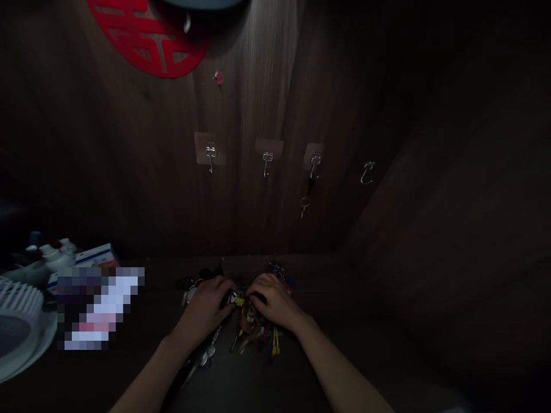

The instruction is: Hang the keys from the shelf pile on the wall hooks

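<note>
In the dim light, a bunch of keys (247,327) with colourful tags and cords lies on the dark shelf (241,381). My left hand (209,307) curls over its left part, fingertips at a metal ring and a small yellow piece. From the other side my right hand (273,298) bends its fingers round the middle of the keys, close to the left fingertips. Metal keys (209,353) trail out below my left wrist, and yellow cords (275,342) hang below the right hand. Exactly which pieces are pinched is hidden by the fingers.
Metal hooks (210,158) line the wooden back panel (241,212); one holds a small key on a ring (304,205). A red round paper-cut (167,63) is above. At left stand white bottles (54,258), a box (97,255) and a white plastic item (21,338).
</note>
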Demonstrator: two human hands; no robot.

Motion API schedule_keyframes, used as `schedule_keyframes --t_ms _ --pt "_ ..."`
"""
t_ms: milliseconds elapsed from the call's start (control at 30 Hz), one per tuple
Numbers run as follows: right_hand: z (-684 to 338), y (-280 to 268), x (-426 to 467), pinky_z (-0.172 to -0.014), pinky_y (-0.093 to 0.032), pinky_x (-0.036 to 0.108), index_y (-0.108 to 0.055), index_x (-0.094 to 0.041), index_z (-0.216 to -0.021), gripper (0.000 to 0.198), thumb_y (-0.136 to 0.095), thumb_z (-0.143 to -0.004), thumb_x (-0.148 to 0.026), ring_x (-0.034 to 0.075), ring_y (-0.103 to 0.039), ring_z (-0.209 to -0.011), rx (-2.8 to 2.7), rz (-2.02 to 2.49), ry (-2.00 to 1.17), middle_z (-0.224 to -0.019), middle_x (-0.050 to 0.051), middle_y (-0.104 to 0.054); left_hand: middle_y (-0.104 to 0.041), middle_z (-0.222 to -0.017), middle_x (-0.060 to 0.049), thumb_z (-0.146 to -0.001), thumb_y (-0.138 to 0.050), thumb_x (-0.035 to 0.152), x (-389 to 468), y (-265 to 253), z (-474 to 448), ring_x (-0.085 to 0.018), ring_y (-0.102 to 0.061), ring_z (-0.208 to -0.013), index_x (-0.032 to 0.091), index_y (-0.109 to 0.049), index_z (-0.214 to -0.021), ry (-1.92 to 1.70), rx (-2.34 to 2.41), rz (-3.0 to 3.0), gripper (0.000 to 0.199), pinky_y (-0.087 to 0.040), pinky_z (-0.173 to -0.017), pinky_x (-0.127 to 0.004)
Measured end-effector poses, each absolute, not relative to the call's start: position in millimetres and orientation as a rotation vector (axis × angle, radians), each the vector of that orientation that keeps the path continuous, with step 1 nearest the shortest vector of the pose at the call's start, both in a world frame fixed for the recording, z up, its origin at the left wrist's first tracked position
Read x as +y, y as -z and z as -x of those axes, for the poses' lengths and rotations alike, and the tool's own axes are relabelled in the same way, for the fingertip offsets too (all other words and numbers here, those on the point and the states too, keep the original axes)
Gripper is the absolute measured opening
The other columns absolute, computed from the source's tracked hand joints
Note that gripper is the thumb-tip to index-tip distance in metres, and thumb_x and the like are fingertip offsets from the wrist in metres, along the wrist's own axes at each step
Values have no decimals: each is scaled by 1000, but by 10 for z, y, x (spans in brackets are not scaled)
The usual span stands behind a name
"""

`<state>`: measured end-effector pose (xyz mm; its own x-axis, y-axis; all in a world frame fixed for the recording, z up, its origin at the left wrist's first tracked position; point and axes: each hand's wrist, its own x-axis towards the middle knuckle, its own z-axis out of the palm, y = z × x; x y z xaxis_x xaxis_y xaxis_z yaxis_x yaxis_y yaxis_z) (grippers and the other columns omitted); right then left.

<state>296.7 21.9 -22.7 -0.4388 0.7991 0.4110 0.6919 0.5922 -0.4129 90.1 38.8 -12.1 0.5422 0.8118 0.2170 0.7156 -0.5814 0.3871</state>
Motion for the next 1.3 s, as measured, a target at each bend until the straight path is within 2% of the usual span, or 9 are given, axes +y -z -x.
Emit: schedule_keyframes --t_ms 233,467,567,700,800,933,1100,1200,1300 --pt "-3045 261 271 -81 -39 32 -63 -22 -81 14 -56 -81 -10 17 -56 -87 -2131 1323 -245 -83 1 -64 -67 -87 0 -77 -54 14 435 144 -691 -21 -61 -90 26 -60 -87 -802 1162 -2386 17 -46 -82 -35" --pt "-3074 298 315 -80 -39 34 -64 -22 -83 13 -54 -84 -14 18 -56 -85 -2039 1455 -191 -81 2 -64 -66 -77 3 -79 -49 24 412 67 -695 -17 -65 -74 24 -57 -80 -1053 1315 -2132 8 -51 -69 -28" --pt "-3066 278 302 -82 -38 34 -64 -22 -85 14 -54 -84 -13 19 -56 -87 -2044 1430 -192 -84 2 -65 -67 -80 2 -79 -48 25 412 98 -697 -17 -65 -76 25 -57 -85 -1082 1318 -2148 10 -51 -69 -27" --pt "-3038 254 254 -84 -37 34 -65 -23 -92 21 -55 -81 -8 18 -55 -92 -2120 1281 -245 -89 2 -66 -71 -87 0 -82 -48 26 428 140 -690 -20 -65 -88 25 -58 -93 -1097 1296 -2269 15 -50 -84 -36" --pt "-3018 266 236 -84 -38 34 -65 -24 -96 26 -56 -79 -6 18 -55 -92 -2137 1261 -270 -89 1 -66 -73 -89 2 -83 -49 27 448 158 -686 -19 -66 -91 27 -60 -97 -1062 1186 -2430 18 -37 -103 -46" --pt "-3005 301 253 -87 -37 35 -64 -26 -99 29 -57 -79 -7 19 -54 -96 -2141 1330 -282 -93 1 -65 -74 -94 3 -84 -51 26 462 183 -670 -18 -67 -90 29 -63 -98 -1011 1109 -2547 19 -29 -108 -50" --pt "-2989 287 267 -82 -37 34 -65 -25 -85 8 -62 -82 -19 19 -55 -91 -2128 1356 -301 -87 0 -65 -73 -94 1 -84 -50 31 455 186 -624 -23 -62 -103 30 -64 -98 -1148 1289 -2435 20 -46 -94 -39" --pt "-2979 274 270 -78 -38 31 -63 -23 -77 8 -59 -84 -25 18 -56 -86 -1990 1364 -362 -81 0 -64 -72 -93 0 -84 -50 32 462 184 -611 -21 -66 -92 29 -64 -98 -1139 1332 -2348 21 -53 -78 -30" --pt "-2986 284 277 -76 -39 29 -61 -22 -75 11 -57 -85 -24 16 -57 -81 -1838 1371 -411 -78 0 -64 -72 -90 1 -84 -49 32 464 191 -619 -18 -67 -82 29 -63 -99 -1101 1285 -2333 21 -53 -73 -27"
